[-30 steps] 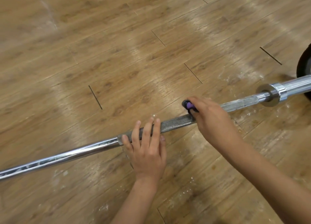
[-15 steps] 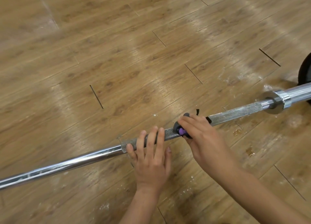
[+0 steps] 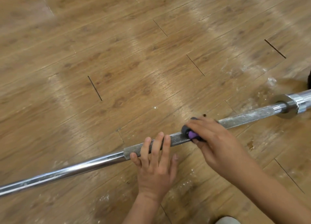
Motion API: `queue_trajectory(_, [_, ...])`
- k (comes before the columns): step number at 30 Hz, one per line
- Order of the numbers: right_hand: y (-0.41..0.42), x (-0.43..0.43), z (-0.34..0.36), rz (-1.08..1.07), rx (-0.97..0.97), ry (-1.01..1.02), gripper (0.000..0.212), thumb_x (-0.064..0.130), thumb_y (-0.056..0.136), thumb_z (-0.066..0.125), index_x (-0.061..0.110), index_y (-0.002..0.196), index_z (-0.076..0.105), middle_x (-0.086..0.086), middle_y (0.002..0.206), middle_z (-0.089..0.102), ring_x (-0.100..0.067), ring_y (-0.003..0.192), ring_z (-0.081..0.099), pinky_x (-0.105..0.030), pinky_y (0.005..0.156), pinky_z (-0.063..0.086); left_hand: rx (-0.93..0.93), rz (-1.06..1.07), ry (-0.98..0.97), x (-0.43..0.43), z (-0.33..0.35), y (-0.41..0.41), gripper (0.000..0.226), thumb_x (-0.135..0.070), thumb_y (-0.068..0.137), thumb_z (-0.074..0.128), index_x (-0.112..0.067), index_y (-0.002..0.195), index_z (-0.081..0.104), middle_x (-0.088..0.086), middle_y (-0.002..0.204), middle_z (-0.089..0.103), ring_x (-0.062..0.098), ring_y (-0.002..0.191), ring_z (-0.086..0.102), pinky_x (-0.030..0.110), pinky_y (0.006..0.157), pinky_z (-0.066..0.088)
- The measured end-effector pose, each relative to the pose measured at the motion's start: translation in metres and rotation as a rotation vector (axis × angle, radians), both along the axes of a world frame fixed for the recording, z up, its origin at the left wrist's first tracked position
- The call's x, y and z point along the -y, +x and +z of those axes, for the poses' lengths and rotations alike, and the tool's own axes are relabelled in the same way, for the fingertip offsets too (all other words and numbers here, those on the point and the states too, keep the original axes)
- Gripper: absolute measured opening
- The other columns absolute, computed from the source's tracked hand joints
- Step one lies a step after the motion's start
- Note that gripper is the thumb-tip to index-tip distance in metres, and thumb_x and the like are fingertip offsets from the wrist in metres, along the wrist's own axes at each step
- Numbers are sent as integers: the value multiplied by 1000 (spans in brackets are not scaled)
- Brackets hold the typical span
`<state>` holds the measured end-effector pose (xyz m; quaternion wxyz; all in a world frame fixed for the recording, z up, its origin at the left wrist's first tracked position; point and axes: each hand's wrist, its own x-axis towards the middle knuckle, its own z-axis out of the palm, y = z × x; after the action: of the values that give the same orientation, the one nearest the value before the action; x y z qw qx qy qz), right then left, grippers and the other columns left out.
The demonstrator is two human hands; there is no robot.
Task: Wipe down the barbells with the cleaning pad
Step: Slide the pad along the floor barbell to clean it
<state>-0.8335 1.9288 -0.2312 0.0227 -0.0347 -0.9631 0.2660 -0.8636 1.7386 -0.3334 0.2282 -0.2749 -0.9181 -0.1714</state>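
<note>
- the wooden plank floor (image 3: 117, 55) fills the view, with dark gaps at some board ends and pale bands of glare across it.
- the barbell (image 3: 75, 169) lies on the floor. its long axis runs from the lower left edge up to the right edge, so the right end sits farther from the person.
- the left part of the bar is smooth and shiny, and the rough grey knurled section (image 3: 178, 139) begins just left of the hands. the stretch right of the hands looks chalky white.
- the right forearm comes in from the lower right corner and slants up and left to the bar.
- the right hand (image 3: 217, 144) sits on top of the bar with its back to the camera. the fingers curl over the far side and the thumb tucks in on the near side, gripping the cleaning pad (image 3: 186, 131).
- the left hand (image 3: 156, 164) reaches up from the bottom edge, palm down. its fingers are straight and slightly spread, laid across the knurled section, with the thumb out to the right on the floor side. it holds nothing.
- the two hands are near each other, with a short bare piece of knurling between them.
- the collar (image 3: 286, 108) and the thicker sleeve (image 3: 304, 99) stand at the bar's right end.
- the pad is dark grey with a purple part. it is wrapped against the bar at the right hand's fingertips.
- white dust (image 3: 190, 180) speckles the boards near the hands.
</note>
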Motion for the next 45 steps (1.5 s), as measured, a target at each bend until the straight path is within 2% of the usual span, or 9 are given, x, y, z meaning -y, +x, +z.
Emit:
queue_trajectory(2, [1,-7,4,-84,-26,6,36,7,88,63,7,123,68,-2,122,68,-26,121,58,-16,111,31,-22,7,-3,0,-2,2,63,-44,93,58,-17,149,46,0,147,48,29,143,30,53,123,-9])
queue_trajectory(8, [-2,12,3,61,34,-11,43,6,88,67,10,131,65,1,130,65,-21,130,54,-27,117,31,-36,6,27,0,-4,-1,64,-46,94,55,-18,150,44,0,147,47,28,144,29,52,123,-10])
queue_trajectory(14, [-22,-15,12,-152,29,28,25,12,87,59,22,108,69,8,100,69,-19,97,62,-33,80,50,30,28,63,-7,5,-11,62,-48,98,49,-19,153,42,-1,148,48,27,142,35,52,123,-11])
queue_trajectory(19, [-28,3,9,28,-73,74,36,-7,81,71,5,114,69,-6,108,72,-19,106,56,-17,96,35,58,43,74,-11,10,-24,56,-46,100,45,-18,149,47,1,145,57,27,142,37,52,123,-10])
queue_trajectory(23, [-45,-26,1,-114,-117,39,28,4,85,61,10,111,70,-4,103,72,-23,96,61,-26,83,42,76,61,74,-14,13,-38,54,-42,101,47,-18,149,48,2,141,61,27,141,40,52,124,-7])
queue_trajectory(29, [-52,-10,-15,76,-192,78,37,7,94,61,0,130,64,-9,130,66,-30,127,55,-38,112,41,108,100,96,-23,22,-62,49,-38,103,43,-16,145,56,1,140,62,27,139,43,50,125,-4])
queue_trajectory(33, [-75,-41,-16,1,-246,58,33,6,93,61,1,125,64,-9,123,68,-29,117,59,-23,104,36,107,101,46,-25,24,-80,50,-39,103,46,-16,147,55,1,141,60,28,140,42,51,124,-2])
queue_trajectory(38, [-91,-30,-29,160,-269,111,38,9,98,59,0,135,61,-10,135,64,-33,127,56,-42,111,41,122,103,25,-29,30,-101,50,-36,103,46,-16,149,52,2,144,58,27,140,41,54,122,4])
queue_trajectory(45, [-118,-37,-27,19,-360,96,34,7,95,61,-1,127,65,-11,127,68,-32,118,60,-39,105,45,136,129,6,-37,33,-129,53,-39,105,41,-17,153,44,0,153,49,26,145,38,51,124,-1])
